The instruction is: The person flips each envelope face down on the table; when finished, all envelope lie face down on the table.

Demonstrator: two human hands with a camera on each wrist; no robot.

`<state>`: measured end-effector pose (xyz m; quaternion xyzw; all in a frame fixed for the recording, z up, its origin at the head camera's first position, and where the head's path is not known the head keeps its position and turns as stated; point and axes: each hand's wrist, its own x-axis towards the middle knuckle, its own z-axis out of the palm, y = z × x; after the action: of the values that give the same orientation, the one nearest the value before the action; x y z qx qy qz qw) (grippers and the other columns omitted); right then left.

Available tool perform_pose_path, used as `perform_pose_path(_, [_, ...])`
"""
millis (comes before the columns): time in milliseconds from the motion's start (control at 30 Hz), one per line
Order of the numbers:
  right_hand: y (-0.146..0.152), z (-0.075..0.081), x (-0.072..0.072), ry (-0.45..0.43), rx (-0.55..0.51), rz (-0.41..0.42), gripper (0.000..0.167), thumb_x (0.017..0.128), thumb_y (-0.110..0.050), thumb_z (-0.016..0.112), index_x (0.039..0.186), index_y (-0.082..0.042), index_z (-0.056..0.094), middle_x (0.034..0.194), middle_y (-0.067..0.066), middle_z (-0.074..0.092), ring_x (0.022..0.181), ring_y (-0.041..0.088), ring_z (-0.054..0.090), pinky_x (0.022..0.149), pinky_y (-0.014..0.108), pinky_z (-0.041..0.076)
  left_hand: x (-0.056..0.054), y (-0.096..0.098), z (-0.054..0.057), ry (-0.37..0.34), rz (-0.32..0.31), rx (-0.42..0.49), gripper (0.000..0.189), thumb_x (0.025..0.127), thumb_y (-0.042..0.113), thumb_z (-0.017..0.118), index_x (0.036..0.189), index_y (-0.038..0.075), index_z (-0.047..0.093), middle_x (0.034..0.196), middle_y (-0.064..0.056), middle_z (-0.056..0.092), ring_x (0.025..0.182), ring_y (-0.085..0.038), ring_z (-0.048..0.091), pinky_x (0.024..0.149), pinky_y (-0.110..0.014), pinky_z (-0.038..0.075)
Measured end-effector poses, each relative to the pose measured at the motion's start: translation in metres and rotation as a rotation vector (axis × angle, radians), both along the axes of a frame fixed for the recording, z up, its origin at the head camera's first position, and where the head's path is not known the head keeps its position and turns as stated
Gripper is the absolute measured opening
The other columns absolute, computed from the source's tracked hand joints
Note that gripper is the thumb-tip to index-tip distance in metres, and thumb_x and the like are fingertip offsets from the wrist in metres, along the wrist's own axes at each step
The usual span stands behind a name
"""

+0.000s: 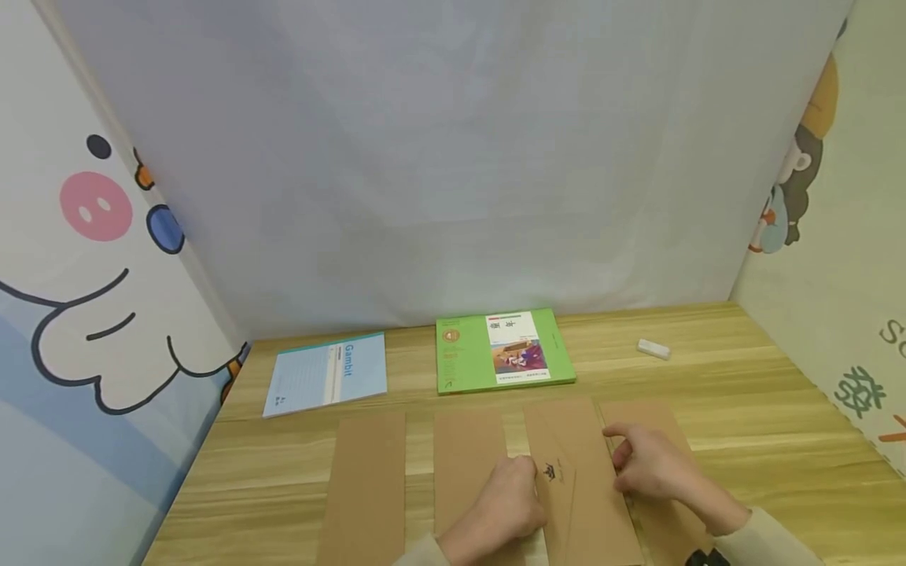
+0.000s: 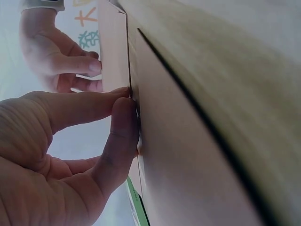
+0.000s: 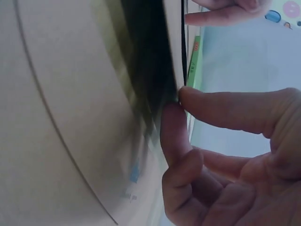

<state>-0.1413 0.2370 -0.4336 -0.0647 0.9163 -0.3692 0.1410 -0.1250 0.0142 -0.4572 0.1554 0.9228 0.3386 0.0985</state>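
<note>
A brown kraft-paper envelope (image 1: 591, 479) with a small dark crown print and a pointed flap lies lengthwise before me in the head view. My left hand (image 1: 506, 503) pinches its left long edge between thumb and finger. On the opposite long edge, my right hand (image 1: 647, 464) has the paper between thumb and index finger. The right wrist view shows that edge (image 3: 175, 47) raised, with a dark shadow beneath. Seen from the left wrist, the left thumb and index finger (image 2: 123, 115) meet at the envelope's edge, beside a neighbouring brown envelope (image 2: 183, 169).
More brown envelopes lie in the row: one at far left (image 1: 364, 487), one under the left forearm (image 1: 467, 448), one beneath the right hand (image 1: 654, 417). Behind them are a blue notebook (image 1: 325, 373), a green book (image 1: 463, 362) and a white eraser (image 1: 653, 349). Curtains enclose the table.
</note>
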Motion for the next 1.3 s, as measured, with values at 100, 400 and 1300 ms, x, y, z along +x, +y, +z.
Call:
perform_pose_path(100, [0.006, 0.002, -0.001, -0.037, -0.108, 0.04, 0.072, 0.062, 0.011, 0.072, 0.128, 0.014, 0.045, 0.082, 0.007, 0.056, 0.07, 0.021, 0.052, 0.058, 0.033, 0.046, -0.001, 0.0, 0.001, -0.026, 0.004, 0.005, 0.033, 0.049, -0.015, 0.063, 0.077, 0.0, 0.059, 0.063, -0.005, 0.051, 0.051, -0.016, 0.048, 0.038, -0.024, 0.04])
perform_pose_path(400, [0.019, 0.007, -0.004, -0.186, -0.42, 0.114, 0.077, 0.074, 0.007, 0.068, 0.139, 0.013, 0.027, 0.089, 0.013, 0.057, 0.077, 0.024, 0.056, 0.06, 0.03, 0.049, -0.004, -0.002, 0.0, -0.035, -0.013, 0.024, 0.052, 0.052, -0.011, 0.074, 0.103, -0.007, 0.064, 0.064, -0.003, 0.056, 0.059, -0.014, 0.05, 0.051, -0.023, 0.044])
perform_pose_path(1300, [0.017, 0.025, 0.002, -0.234, -0.43, 0.101, 0.068, 0.085, -0.006, 0.068, 0.139, 0.012, 0.03, 0.104, 0.016, 0.057, 0.088, 0.031, 0.058, 0.067, 0.041, 0.046, -0.001, 0.001, 0.004, -0.144, -0.044, 0.178, 0.047, 0.073, 0.011, 0.083, 0.116, 0.002, 0.065, 0.059, 0.009, 0.055, 0.046, -0.004, 0.05, 0.044, -0.019, 0.041])
